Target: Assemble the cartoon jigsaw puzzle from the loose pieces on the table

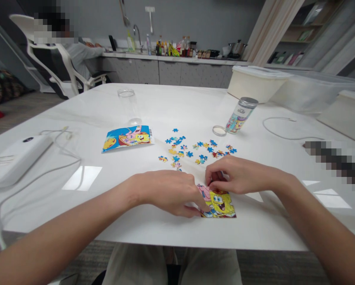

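Observation:
A partly assembled cartoon jigsaw puzzle lies near the front edge of the white table. My left hand rests on its left side, fingers curled and pressing down on the pieces. My right hand sits at the puzzle's top edge, fingertips pinched on a small piece there. Several loose puzzle pieces are scattered just beyond both hands. A printed reference picture lies further left.
A puzzle tube stands tilted at the right with its lid beside it. A clear glass stands behind the picture. A white device with cables is at left, plastic boxes at right. A person sits in a chair behind.

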`<state>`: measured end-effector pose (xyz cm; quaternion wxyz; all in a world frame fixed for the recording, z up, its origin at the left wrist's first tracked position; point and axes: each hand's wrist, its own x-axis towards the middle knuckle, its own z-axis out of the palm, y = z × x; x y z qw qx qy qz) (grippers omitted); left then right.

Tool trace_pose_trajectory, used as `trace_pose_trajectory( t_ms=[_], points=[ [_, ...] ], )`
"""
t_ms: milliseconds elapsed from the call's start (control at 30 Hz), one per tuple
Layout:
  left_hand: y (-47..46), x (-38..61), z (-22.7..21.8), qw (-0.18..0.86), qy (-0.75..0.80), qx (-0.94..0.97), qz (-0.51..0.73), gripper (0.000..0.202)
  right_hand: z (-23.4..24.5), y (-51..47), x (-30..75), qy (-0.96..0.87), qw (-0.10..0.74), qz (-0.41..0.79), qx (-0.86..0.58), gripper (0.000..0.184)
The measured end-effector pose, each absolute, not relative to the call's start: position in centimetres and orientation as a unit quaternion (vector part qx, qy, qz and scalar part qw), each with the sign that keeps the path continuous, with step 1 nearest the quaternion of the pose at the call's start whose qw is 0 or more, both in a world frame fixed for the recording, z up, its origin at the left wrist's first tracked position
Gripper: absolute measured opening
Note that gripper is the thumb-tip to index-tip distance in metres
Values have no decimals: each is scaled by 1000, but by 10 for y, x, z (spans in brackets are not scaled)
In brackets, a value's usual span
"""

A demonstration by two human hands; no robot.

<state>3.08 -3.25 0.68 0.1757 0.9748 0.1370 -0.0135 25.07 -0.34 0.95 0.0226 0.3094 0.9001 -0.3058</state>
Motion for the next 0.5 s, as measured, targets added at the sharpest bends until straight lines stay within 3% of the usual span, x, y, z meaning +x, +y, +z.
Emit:
trace_pose_trajectory(
  t_ms=[167, 300, 500],
  points=[
    [-32, 30, 4, 187, 145, 972, -10, 16, 9, 4, 256, 909, -79, -201, 356, 17],
    [-31, 29, 4, 189, 145, 971, 2, 15, 4, 10, 259, 902, -85, -140, 399, 17],
    [-21, 25, 3, 34, 197, 980, -8, 18, 5, 14, 263, 883, -115, -95, 444, 15]
  ],
)
